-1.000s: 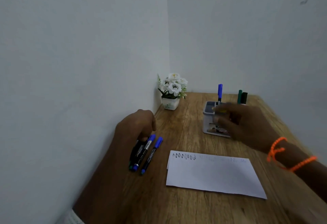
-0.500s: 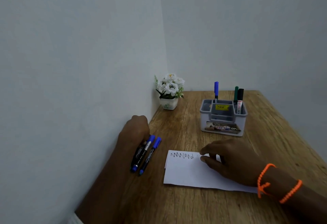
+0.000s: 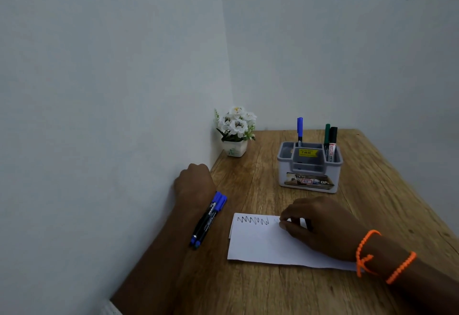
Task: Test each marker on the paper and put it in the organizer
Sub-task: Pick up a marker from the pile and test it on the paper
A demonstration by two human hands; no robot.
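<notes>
Left hand (image 3: 195,185) curled at the table's left edge by the wall, over the cap ends of blue-capped black markers (image 3: 208,217) lying side by side on the wooden table (image 3: 248,290); whether it grips them cannot be told. Right hand (image 3: 323,227) resting on the white paper sheet (image 3: 255,245), fingertips (image 3: 283,225) bent, touching the paper beside a black zigzag scribble (image 3: 253,220); nothing visibly held. Orange beaded bracelet (image 3: 367,252) on right wrist. Grey plastic organizer (image 3: 309,178) further back, well apart from the paper, holding upright one blue marker (image 3: 300,130), one green marker (image 3: 327,135), one black marker (image 3: 332,143). White flower pot (image 3: 236,130) in the corner.

Wooden desk (image 3: 372,190) in a corner of pale walls (image 3: 99,66).
</notes>
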